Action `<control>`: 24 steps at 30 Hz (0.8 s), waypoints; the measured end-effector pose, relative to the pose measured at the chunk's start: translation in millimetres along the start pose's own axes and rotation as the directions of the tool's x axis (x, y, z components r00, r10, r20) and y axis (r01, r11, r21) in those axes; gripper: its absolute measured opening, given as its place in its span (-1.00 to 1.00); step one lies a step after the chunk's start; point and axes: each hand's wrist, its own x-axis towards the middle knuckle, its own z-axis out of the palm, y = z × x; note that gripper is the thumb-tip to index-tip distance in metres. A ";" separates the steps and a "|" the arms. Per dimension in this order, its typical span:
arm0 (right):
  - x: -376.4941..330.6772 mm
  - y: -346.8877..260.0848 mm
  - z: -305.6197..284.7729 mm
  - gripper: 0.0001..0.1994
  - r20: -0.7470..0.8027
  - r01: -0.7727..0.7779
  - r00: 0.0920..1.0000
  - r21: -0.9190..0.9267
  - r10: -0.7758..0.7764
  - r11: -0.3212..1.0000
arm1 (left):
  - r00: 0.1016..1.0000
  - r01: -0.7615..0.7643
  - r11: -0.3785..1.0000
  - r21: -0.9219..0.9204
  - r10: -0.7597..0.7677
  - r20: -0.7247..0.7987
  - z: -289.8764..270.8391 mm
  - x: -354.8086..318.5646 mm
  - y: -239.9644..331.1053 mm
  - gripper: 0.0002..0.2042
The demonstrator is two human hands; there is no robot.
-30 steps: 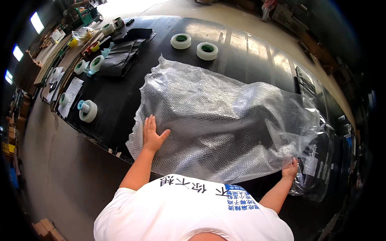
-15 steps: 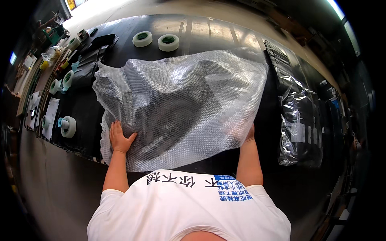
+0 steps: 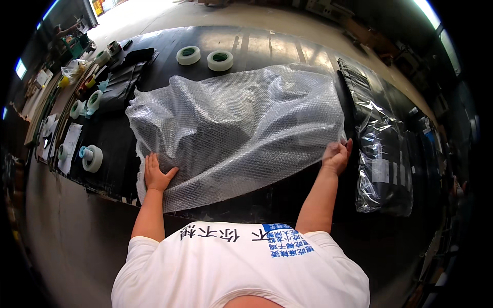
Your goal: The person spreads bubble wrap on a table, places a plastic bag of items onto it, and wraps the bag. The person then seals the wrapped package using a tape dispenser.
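A wide sheet of clear bubble wrap lies rumpled over the black table top. At its near left corner my left hand rests flat on the wrap, fingers stretched and thumb out to the side. My right hand pinches the sheet's right edge between curled fingers. A slack fold runs from the right hand toward the left one, across the front of the sheet. Dark tones show through the film, and I cannot tell whether anything besides the table is beneath it.
Two tape rolls stand beyond the sheet. Another tape roll sits at the near left, with a black folded bag behind it. On the right lie black packages in clear plastic. A person is at the far left.
My right hand has come out from beneath the wrap and moved to its right edge, farther from me. The near edge now slants up toward it. The left hand stays almost in place.
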 end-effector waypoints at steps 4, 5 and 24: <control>-69.3 -63.6 -52.0 -0.63 0.653 0.600 0.602 -0.750 -0.459 -0.279 | 0.993 0.102 0.995 -0.011 -0.102 -0.053 1.5 -1.3 -15.5 0.08; -82.6 -66.4 -79.8 -0.61 0.656 0.569 0.634 -0.755 -0.410 -0.326 | 0.987 0.105 0.985 -0.135 -0.119 -0.103 4.6 -1.5 -21.7 0.07; -104.9 -139.2 -160.9 -0.59 -0.205 -0.742 0.670 -0.222 0.714 0.632 | 0.938 0.318 0.848 -0.424 -0.345 0.015 -26.5 -44.0 -65.5 -0.02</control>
